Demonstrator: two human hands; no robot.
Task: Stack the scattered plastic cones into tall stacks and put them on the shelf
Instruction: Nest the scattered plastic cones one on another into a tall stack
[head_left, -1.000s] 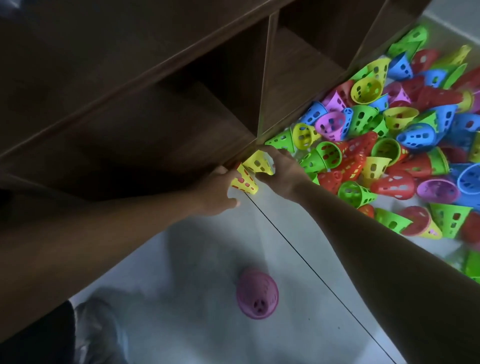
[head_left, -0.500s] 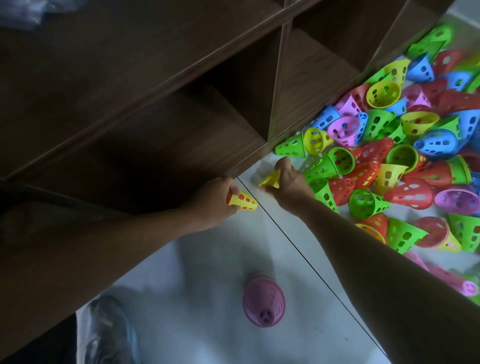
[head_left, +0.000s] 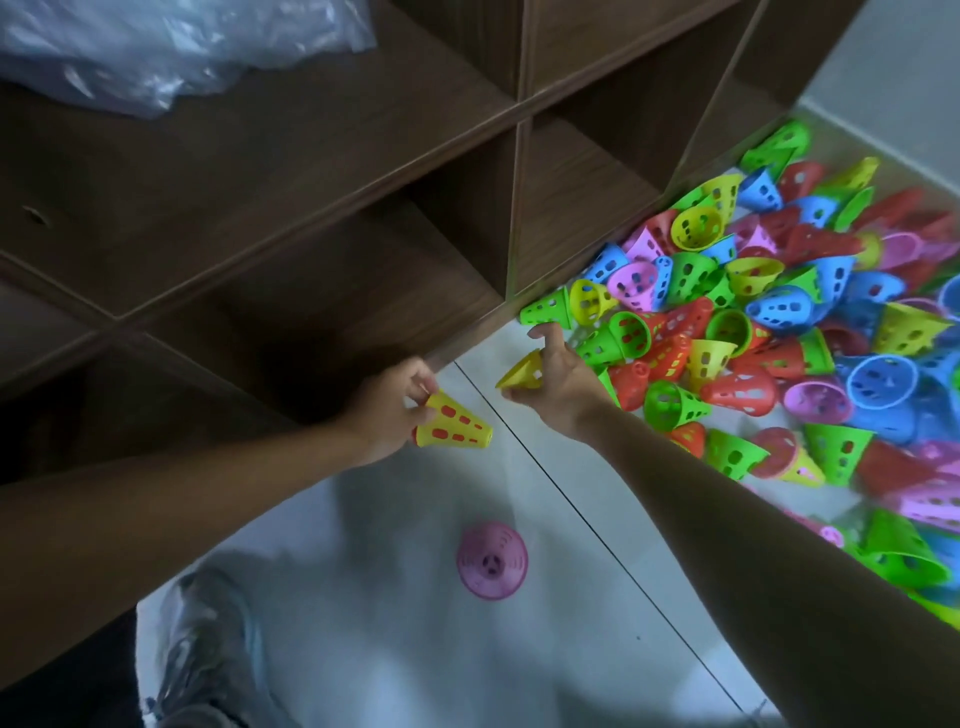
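Beside the dark wooden shelf (head_left: 322, 171), the left hand (head_left: 387, 410) gripped a yellow perforated plastic cone (head_left: 457, 422); the right hand (head_left: 558, 376) clutched another yellow cone (head_left: 522, 371).

A crumpled clear plastic bag (head_left: 171, 49) lies on the top board at the upper left, pale floor tiles (head_left: 415, 649) crossed by a dark grout line (head_left: 597, 535) spread below, and a grey shoe (head_left: 208, 649) shows at the lower left.

No readable text, seemingly, anywhere.
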